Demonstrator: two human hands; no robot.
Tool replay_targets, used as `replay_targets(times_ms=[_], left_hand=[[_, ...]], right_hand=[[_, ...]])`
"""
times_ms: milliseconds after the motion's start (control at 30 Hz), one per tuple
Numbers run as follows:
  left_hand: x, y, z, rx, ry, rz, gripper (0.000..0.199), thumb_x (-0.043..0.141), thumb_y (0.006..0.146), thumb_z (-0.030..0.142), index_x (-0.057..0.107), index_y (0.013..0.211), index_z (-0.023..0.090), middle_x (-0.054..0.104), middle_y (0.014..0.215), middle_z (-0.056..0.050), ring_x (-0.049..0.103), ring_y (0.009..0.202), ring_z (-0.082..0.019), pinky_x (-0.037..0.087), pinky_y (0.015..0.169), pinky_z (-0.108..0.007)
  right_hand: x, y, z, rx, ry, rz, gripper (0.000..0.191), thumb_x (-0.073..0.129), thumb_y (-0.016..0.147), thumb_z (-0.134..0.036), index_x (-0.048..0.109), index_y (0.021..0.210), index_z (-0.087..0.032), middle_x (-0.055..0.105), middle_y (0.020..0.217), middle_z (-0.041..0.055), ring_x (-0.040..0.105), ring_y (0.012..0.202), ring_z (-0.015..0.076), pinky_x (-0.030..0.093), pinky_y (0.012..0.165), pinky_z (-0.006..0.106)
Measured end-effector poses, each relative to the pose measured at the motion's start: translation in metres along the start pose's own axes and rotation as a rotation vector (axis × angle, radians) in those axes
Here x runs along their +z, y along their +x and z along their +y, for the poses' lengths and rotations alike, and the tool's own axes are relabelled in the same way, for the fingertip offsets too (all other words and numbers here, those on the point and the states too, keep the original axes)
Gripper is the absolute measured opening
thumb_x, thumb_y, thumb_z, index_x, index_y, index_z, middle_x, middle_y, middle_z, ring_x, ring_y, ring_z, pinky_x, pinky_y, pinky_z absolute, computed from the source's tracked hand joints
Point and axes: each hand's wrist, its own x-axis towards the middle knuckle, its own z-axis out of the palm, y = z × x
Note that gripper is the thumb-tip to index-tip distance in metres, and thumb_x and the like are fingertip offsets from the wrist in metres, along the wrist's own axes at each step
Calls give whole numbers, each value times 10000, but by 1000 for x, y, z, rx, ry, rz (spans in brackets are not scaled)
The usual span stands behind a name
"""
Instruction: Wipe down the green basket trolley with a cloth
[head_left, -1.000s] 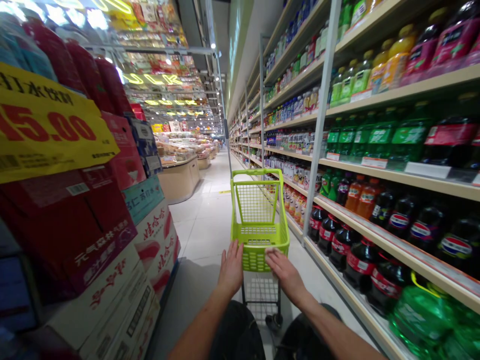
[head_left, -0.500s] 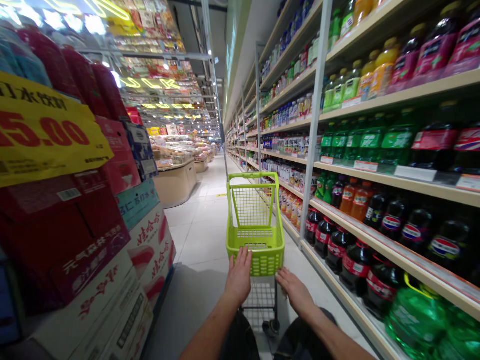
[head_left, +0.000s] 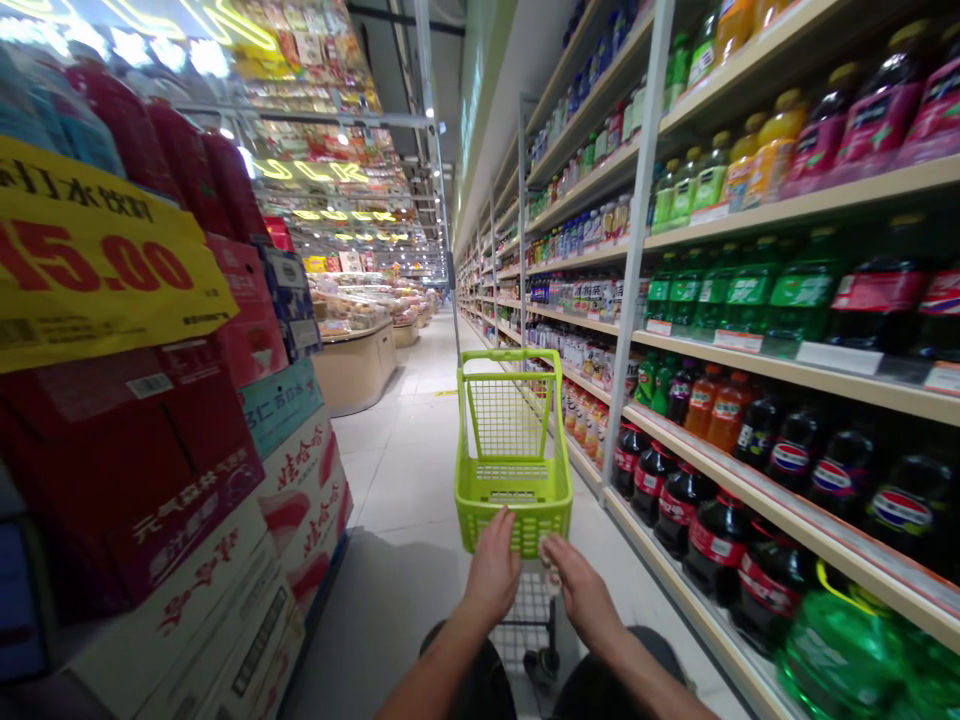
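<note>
A lime-green shopping cart (head_left: 514, 525) with a meshed back panel stands in the aisle straight ahead, and nothing shows in its basket. Just short of its near wall, my left hand (head_left: 493, 568) is raised with the fingers stretched forward and overlapping the basket in view. To its right, my right hand (head_left: 581, 590) has its fingers extended and slightly bent, the tips by the basket's lower right corner. The two hands are apart, palms turned toward each other, and I see nothing in either. Whether a fingertip touches the cart is unclear.
Shelves of soft drink bottles (head_left: 750, 290) line the right side, with large cola bottles (head_left: 712, 540) at the bottom. Stacked drink cartons (head_left: 292, 490) under a yellow price sign (head_left: 105, 260) rise close on the left. Beyond them stands a rounded display counter (head_left: 356, 365) on the tiled floor (head_left: 397, 480).
Both hands have moved inward, closer to each other; the left shifted right and slightly down, the right shifted left. The cart stays in nearly the same place in view.
</note>
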Motion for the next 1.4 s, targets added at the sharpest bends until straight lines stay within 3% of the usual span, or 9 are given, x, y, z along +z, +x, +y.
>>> replay_targets(times_ms=[100, 200, 333, 500, 600, 800, 900, 1100, 1400], left_hand=[[19, 9, 23, -75, -579, 73, 499, 419, 803, 235, 373, 1292, 148, 466, 1318, -110, 443, 1199, -183, 350, 1013, -339], [21, 26, 39, -153, -921, 197, 412, 378, 840, 274, 435, 1228, 147, 576, 1190, -108, 567, 1051, -167, 456, 891, -292], [-15, 44, 24, -340, -685, 353, 334, 412, 804, 216, 510, 1114, 141, 660, 993, -71, 628, 886, -174, 509, 777, -315], [-65, 54, -15, -229, -277, 514, 481, 397, 767, 111, 415, 1244, 169, 509, 1267, -61, 468, 1157, -170, 362, 991, -290], [-50, 56, -13, -112, -59, 365, 472, 352, 772, 86, 439, 1232, 147, 529, 1244, -70, 468, 1153, -176, 344, 1004, -315], [26, 52, 38, 201, 36, 46, 352, 380, 830, 186, 543, 1140, 222, 605, 1148, -19, 514, 1083, -151, 359, 984, -286], [22, 48, 28, 227, 163, 33, 390, 347, 845, 181, 492, 1207, 184, 546, 1240, -56, 452, 1167, -182, 308, 1027, -342], [-30, 41, -31, 27, 231, 182, 426, 289, 833, 127, 468, 1219, 150, 530, 1250, -87, 449, 1168, -192, 307, 1021, -374], [29, 54, 31, 206, 153, 75, 328, 320, 874, 215, 563, 1091, 182, 624, 1075, -72, 534, 1017, -190, 374, 933, -333]], right_hand=[[0, 30, -27, 103, 98, 118, 652, 366, 703, -33, 361, 1336, -191, 532, 1247, 91, 498, 1146, 204, 449, 936, 398], [-7, 61, -49, 107, 171, 49, 754, 402, 687, -54, 185, 1401, -165, 495, 1286, 100, 494, 1149, 207, 446, 935, 382], [-16, 72, -40, 81, 107, -82, 753, 445, 687, -118, 192, 1395, -166, 498, 1283, 96, 456, 1180, 226, 383, 975, 446], [-17, 63, 9, 172, -188, -134, 583, 426, 671, -81, 462, 1249, -145, 504, 1264, 147, 369, 1237, 309, 292, 975, 577], [-12, 57, 26, 123, -194, -185, 671, 404, 599, -19, 449, 1262, -114, 526, 1240, 149, 375, 1237, 292, 358, 966, 511], [-14, 52, 32, 47, -105, -79, 685, 340, 681, -32, 297, 1357, -137, 504, 1272, 119, 480, 1161, 201, 436, 941, 415], [-21, 52, 33, 71, -91, -68, 662, 348, 709, -55, 283, 1364, -126, 502, 1272, 132, 506, 1134, 211, 456, 918, 408], [-31, 58, 24, 182, -78, -98, 720, 348, 666, -15, 274, 1371, -139, 460, 1316, 114, 495, 1144, 213, 448, 922, 386], [-33, 61, 6, 209, -89, -173, 722, 354, 657, -5, 280, 1364, -130, 472, 1299, 129, 502, 1132, 215, 448, 908, 378]])
